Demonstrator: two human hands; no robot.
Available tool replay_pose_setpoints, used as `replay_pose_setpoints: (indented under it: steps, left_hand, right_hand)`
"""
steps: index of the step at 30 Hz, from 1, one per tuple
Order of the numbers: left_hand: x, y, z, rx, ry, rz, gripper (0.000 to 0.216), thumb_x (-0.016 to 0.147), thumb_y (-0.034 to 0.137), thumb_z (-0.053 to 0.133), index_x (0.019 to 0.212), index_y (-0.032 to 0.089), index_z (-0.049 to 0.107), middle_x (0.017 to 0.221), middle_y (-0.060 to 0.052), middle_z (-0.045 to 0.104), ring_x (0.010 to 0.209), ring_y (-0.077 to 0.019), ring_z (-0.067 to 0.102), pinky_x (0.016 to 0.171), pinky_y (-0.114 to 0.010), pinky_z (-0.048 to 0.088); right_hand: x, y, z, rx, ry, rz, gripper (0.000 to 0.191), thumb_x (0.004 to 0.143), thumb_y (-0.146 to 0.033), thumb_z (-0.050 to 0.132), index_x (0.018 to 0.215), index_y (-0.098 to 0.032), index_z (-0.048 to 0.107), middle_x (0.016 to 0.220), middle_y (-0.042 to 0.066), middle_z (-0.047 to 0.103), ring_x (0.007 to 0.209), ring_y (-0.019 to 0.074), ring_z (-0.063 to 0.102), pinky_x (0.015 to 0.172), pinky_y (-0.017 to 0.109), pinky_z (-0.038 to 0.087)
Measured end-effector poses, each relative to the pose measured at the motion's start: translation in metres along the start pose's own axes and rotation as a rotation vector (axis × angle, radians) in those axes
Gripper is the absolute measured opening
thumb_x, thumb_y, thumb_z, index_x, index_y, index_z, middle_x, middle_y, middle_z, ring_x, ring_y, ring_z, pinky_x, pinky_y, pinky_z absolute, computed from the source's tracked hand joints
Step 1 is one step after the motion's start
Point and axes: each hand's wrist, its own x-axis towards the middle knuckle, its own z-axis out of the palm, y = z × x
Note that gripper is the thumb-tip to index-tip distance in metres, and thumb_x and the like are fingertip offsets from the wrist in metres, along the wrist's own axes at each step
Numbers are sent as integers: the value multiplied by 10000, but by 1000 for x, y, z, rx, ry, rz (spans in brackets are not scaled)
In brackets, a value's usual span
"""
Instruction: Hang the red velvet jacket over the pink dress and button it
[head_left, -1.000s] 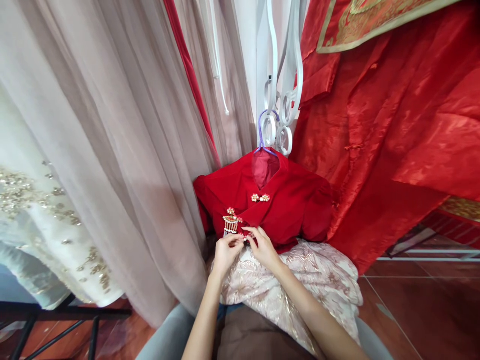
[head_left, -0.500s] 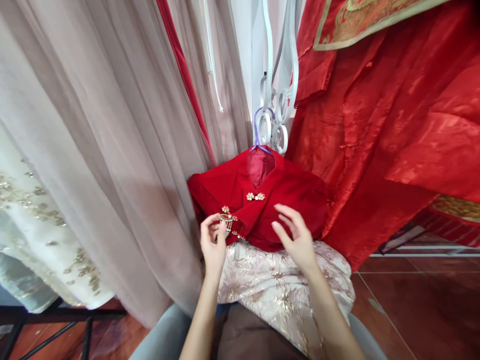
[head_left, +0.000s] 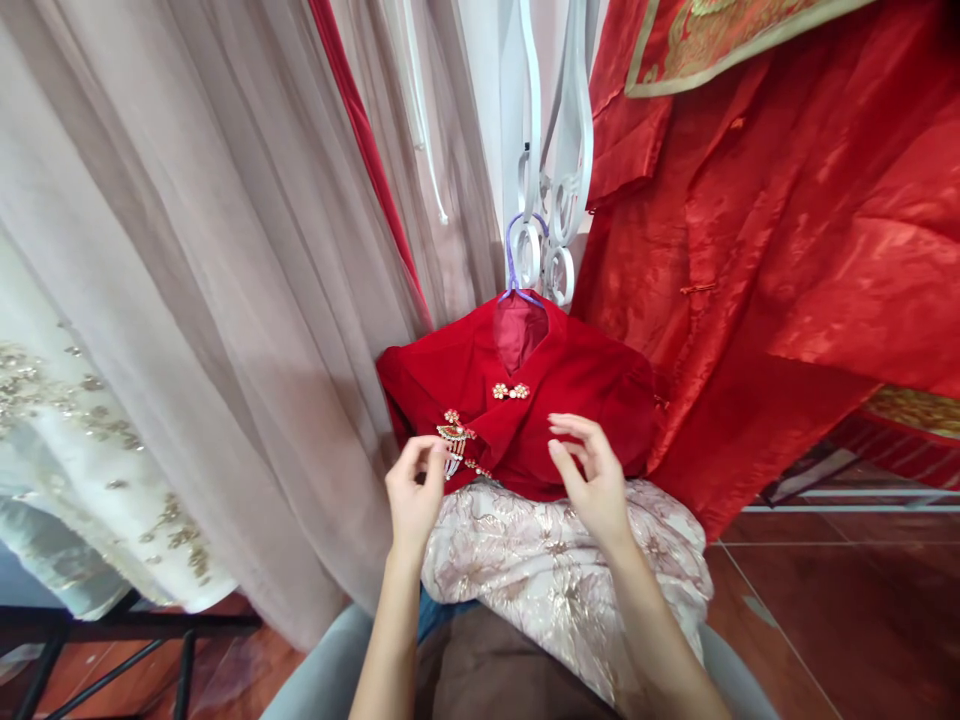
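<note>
A red velvet jacket (head_left: pixel 570 400) hangs on a purple hanger (head_left: pixel 517 265) hooked to a white scrolled rack (head_left: pixel 559 190). It has a gold flower clasp (head_left: pixel 510 391) at the collar and a gold tasselled brooch (head_left: pixel 454 440) lower left. A pale pink brocade skirt (head_left: pixel 555 570) spreads below it. My left hand (head_left: pixel 414 495) hovers just left of the brooch, fingers loosely curled, holding nothing. My right hand (head_left: pixel 589 475) floats in front of the jacket's hem, fingers spread and empty.
Sheer beige curtain fabric (head_left: pixel 210 300) hangs at the left, with a white gown with gold embroidery (head_left: pixel 90 470) beyond it. Shiny red satin garments (head_left: pixel 787 250) fill the right. A black frame (head_left: pixel 112 630) stands low left. Red-brown floor tiles (head_left: pixel 840 620) show at the right.
Both hands left the jacket's lower edge, where they were pinching near the brooch, and drew apart. The left now sits lower left; the right has stayed raised and spread.
</note>
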Motion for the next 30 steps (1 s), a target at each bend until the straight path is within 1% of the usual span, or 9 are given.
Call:
replay_pose_setpoints:
  steps: [1, 3, 6, 10, 15, 18, 22, 25, 30]
  left_hand:
    - [-2, -11, 5, 85, -121, -58, 138, 818, 296, 571, 783, 183, 643, 729, -9, 655, 618, -122, 587, 594, -223, 464]
    - [-8, -34, 15, 196, -273, -160, 79, 768, 244, 602, 759, 190, 659, 794, -23, 702, 671, -149, 635, 659, -257, 494]
    - [-21, -63, 29, 135, -277, -236, 116, 738, 177, 591, 833, 183, 657, 870, -49, 721, 741, -167, 672, 719, -284, 522]
    - [-32, -76, 35, 81, -290, -226, 262, 744, 115, 557, 981, 180, 645, 1004, -69, 717, 847, -169, 680, 779, -296, 530]
    - [-34, -76, 33, 302, -303, -120, 310, 803, 142, 525, 1078, 208, 652, 1091, -67, 699, 918, -197, 666, 860, -363, 514]
    - [-34, -77, 31, 350, -290, -37, 261, 819, 165, 521, 1033, 200, 668, 1055, -73, 698, 921, -210, 651, 857, -378, 512]
    - [-32, -77, 27, 288, -248, 7, 143, 816, 235, 562, 886, 186, 677, 910, -70, 687, 867, -212, 637, 812, -358, 515]
    - [-29, -74, 23, 166, -262, -54, 129, 780, 304, 635, 821, 190, 681, 855, -59, 682, 810, -194, 641, 793, -326, 514]
    - [-26, -69, 19, -134, -310, -348, 250, 644, 344, 761, 778, 147, 683, 789, -60, 702, 757, -181, 655, 761, -298, 521]
  right_hand:
    - [-4, 8, 5, -15, -83, 54, 209, 878, -275, 558, 1076, -227, 603, 1101, 82, 612, 1011, 184, 602, 838, 332, 542]
    - [-14, 26, 15, -36, -272, 159, 207, 879, -281, 541, 1067, -235, 615, 1065, 76, 624, 998, 186, 610, 814, 328, 552]
    - [-32, 58, 29, -41, -431, 216, 259, 852, -261, 554, 1105, -251, 610, 1147, 79, 585, 1086, 202, 581, 882, 365, 536]
    - [-52, 90, 46, 47, -378, 281, 283, 849, -260, 536, 1131, -253, 551, 1174, 83, 572, 1146, 206, 562, 936, 395, 514]
    - [-51, 104, 65, 52, -277, 255, 245, 817, -240, 545, 1060, -237, 512, 1102, 80, 591, 1058, 193, 605, 856, 375, 558]
    - [-45, 106, 72, 24, -240, 247, 183, 796, -254, 567, 965, -225, 504, 993, 62, 604, 949, 186, 633, 777, 352, 579]
    - [-42, 103, 75, 25, -245, 268, 146, 799, -293, 580, 881, -222, 482, 876, 36, 614, 837, 169, 640, 724, 325, 575]
    - [-45, 99, 72, 47, -268, 301, 151, 818, -323, 580, 876, -221, 484, 859, 36, 624, 824, 161, 634, 732, 313, 562]
    - [-47, 95, 68, 126, -280, 368, 200, 791, -339, 610, 901, -222, 492, 858, 31, 607, 825, 158, 620, 713, 298, 548]
